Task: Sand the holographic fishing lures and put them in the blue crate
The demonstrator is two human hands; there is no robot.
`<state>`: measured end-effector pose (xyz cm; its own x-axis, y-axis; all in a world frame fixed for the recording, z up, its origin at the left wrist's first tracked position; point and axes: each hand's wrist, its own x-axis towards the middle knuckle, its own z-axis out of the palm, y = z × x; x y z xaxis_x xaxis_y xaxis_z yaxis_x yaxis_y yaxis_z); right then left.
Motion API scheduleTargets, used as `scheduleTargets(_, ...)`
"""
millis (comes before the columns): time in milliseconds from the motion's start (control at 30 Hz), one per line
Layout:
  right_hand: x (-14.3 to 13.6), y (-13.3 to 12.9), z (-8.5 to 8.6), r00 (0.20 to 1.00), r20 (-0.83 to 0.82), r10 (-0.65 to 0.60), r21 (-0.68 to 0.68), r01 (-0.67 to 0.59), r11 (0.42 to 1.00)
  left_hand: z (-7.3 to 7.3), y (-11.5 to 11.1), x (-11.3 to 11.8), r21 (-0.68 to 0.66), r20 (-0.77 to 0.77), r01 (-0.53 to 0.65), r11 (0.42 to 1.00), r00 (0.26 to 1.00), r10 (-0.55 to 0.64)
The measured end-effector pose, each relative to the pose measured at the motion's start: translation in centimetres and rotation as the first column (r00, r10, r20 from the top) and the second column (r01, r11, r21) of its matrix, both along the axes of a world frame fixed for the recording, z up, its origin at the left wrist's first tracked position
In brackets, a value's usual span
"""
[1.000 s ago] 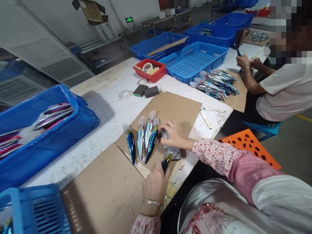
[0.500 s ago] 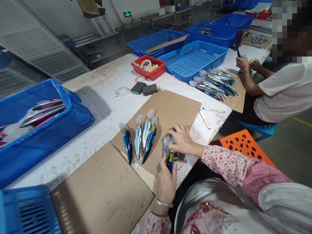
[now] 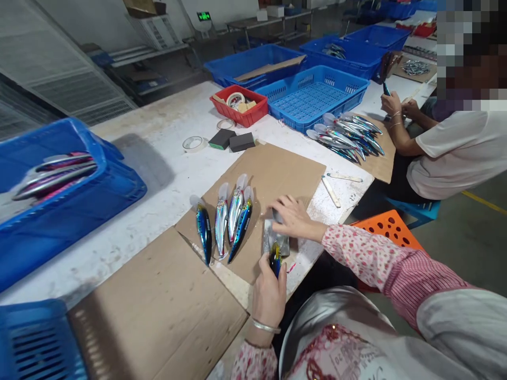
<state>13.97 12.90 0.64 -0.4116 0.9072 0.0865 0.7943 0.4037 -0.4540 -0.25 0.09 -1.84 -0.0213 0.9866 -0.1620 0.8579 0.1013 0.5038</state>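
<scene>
My left hand [image 3: 269,295] is closed around a dark blue and yellow fishing lure [image 3: 275,258], its front end pointing away from me. Right beyond that lure is a grey block [image 3: 282,245] on the cardboard sheet [image 3: 277,163]. The curled fingers of my right hand [image 3: 293,219] grip at the block's far end, where they partly hide it. To the left on the cardboard lie several shiny lures with clear lips, among them a blue-black lure [image 3: 204,232] and a silver lure [image 3: 221,224].
A deep blue crate [image 3: 130,184] of pink-silver lures stands left. Dark sanding blocks [image 3: 241,141], a tape roll [image 3: 194,143] and a red basket [image 3: 259,111] sit farther back. Two white sticks [image 3: 330,191] lie right. Beyond a lure pile [image 3: 348,137], a co-worker [image 3: 455,142] handles a lure.
The whole view has shifted slightly. My right hand has moved a little away from the held lure, and more of the grey block shows. My left hand keeps its hold.
</scene>
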Motion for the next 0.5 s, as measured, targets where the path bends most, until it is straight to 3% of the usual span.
scheduleTargets(67, 0.07, 0.1, -0.01, 0.999, 0.019, -0.027, 0.029, 0.027, 0.999, -0.06, 0.03, -0.01, 0.016, 0.016, -0.003, 1.0, 1.0, 0.003)
scheduleTargets(233, 0.21, -0.31, 0.09, 0.994, -0.002, 0.109, 0.031, -0.109, 0.994, -0.12, 0.1, -0.05, 0.022, 0.06, 0.002, 1.0, 0.998, -0.004)
scheduleTargets(367, 0.19, 0.11, 0.52, 0.997, 0.063, 0.048, 0.063, -0.052, 0.997, -0.12, 0.05, -0.06, 0.007, 0.058, 0.002, 1.0, 0.998, -0.003)
scheduleTargets(500, 0.06, -0.25, 0.85, 0.984, 0.059, 0.167, 0.053, -0.17, 0.984, -0.12, 0.01, 0.01, 0.009, 0.043, 0.011, 1.0, 0.999, -0.012)
